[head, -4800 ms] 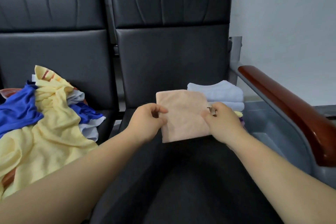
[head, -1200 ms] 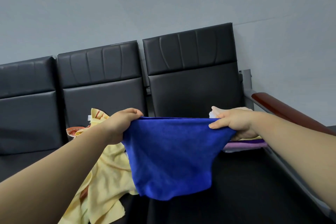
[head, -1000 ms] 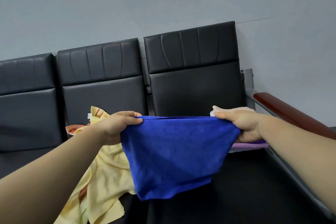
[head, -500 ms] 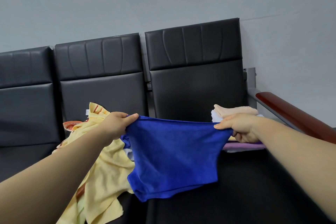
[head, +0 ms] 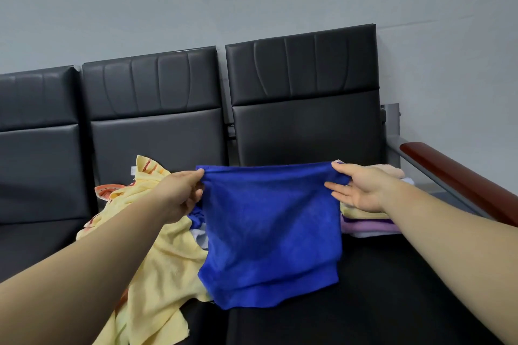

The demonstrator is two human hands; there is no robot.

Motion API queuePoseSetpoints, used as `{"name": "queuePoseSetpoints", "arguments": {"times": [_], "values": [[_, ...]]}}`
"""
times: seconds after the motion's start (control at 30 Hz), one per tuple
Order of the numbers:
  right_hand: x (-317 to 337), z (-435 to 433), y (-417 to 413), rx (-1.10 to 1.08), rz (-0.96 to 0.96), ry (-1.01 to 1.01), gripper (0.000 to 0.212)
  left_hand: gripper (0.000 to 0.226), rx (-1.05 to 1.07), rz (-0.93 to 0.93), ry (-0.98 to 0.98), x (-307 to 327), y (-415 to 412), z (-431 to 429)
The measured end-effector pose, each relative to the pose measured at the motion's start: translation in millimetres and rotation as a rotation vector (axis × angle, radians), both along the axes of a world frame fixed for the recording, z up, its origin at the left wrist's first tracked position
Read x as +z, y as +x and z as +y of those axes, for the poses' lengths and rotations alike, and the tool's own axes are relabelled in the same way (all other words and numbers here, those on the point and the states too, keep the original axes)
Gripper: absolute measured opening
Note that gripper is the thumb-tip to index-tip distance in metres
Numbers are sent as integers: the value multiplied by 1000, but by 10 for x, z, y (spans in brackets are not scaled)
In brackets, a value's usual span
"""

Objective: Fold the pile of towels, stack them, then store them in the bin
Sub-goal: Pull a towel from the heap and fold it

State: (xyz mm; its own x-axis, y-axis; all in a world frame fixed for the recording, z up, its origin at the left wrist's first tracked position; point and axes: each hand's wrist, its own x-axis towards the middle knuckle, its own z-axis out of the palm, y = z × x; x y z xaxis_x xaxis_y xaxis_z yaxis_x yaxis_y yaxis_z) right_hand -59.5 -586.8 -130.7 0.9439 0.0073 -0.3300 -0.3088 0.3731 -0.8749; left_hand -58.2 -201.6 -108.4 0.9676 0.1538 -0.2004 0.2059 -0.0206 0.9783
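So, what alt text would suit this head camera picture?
The left hand and right hand hold a blue towel up by its top edge over a black seat. A loose pile of towels lies at left, a folded stack at right by the armrest.

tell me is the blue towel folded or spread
Folded once: the blue towel hangs doubled, two offset bottom edges showing.

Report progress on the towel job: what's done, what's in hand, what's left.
Done: a stack of folded towels sits on the black seat. In hand: the left hand and right hand pinch the top corners of a blue towel, hanging seemingly doubled over. Left: finish it, fold the crumpled pile to its left, then store everything; no bin is in view.
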Motion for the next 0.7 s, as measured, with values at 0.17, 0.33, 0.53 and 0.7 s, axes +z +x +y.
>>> {"name": "queuePoseSetpoints", "arguments": {"times": [0.17,0.33,0.53,0.7], "values": [[252,190,245,-101,-207,10,40,33,90,-135,-382,205,279,-174],[584,95,316,-165,-378,39,22,24,90,-315,-410,441,309,-201],[398,-76,-137,-136,-385,-229,27,23,25,-293,-57,133,-107,-182],[-437,-217,-546,89,-151,-642,9,34,-79,-123,383,-859,-392,-98]]}}
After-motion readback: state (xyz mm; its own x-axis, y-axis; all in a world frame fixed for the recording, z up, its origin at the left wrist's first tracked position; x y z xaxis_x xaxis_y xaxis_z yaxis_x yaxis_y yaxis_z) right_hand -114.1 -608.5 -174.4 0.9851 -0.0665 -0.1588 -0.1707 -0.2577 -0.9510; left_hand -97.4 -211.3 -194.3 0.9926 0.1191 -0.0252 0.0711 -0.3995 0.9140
